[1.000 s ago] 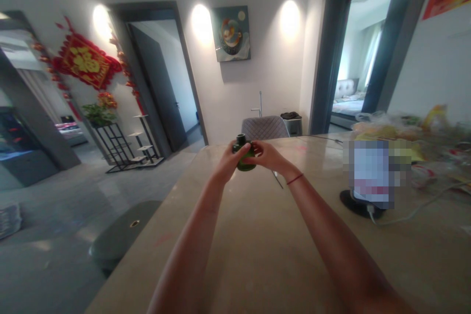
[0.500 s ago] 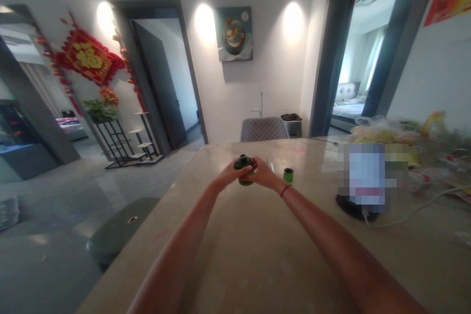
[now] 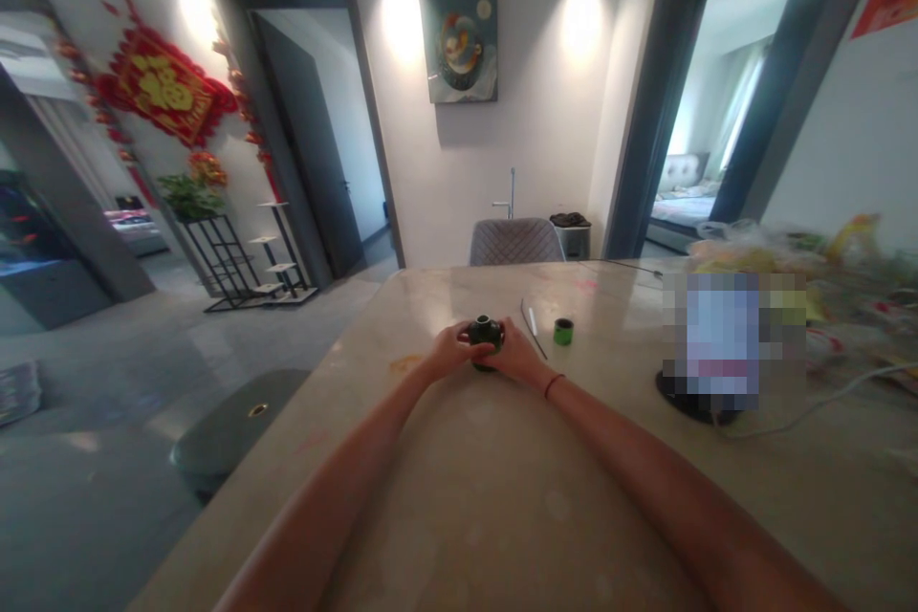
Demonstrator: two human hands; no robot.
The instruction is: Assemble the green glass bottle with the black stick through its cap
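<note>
A small dark green bottle (image 3: 483,332) with a narrow open neck stands upright at the middle of the table, between both hands. My left hand (image 3: 451,350) is closed around its left side. From the right, my right hand (image 3: 517,354) also grips it, one thumb lying across the front. Whether the base rests on the tabletop I cannot tell. Just right of the hands lie a white stick (image 3: 532,319) and a thin dark stick (image 3: 536,340). Beyond them stands a small green open-topped cylinder (image 3: 563,333), dark inside.
The pale stone table (image 3: 459,497) fills the foreground. At right, a blurred-out screen on a round black stand (image 3: 674,392) has a white cable (image 3: 796,421); plastic bags (image 3: 760,249) are heaped behind. A grey chair (image 3: 516,242) stands at the far edge, a green stool (image 3: 229,430) at left.
The bottle and both hands have come lower and nearer to me, slightly right. The two sticks show more fully beside my right hand. My view has tipped down a little.
</note>
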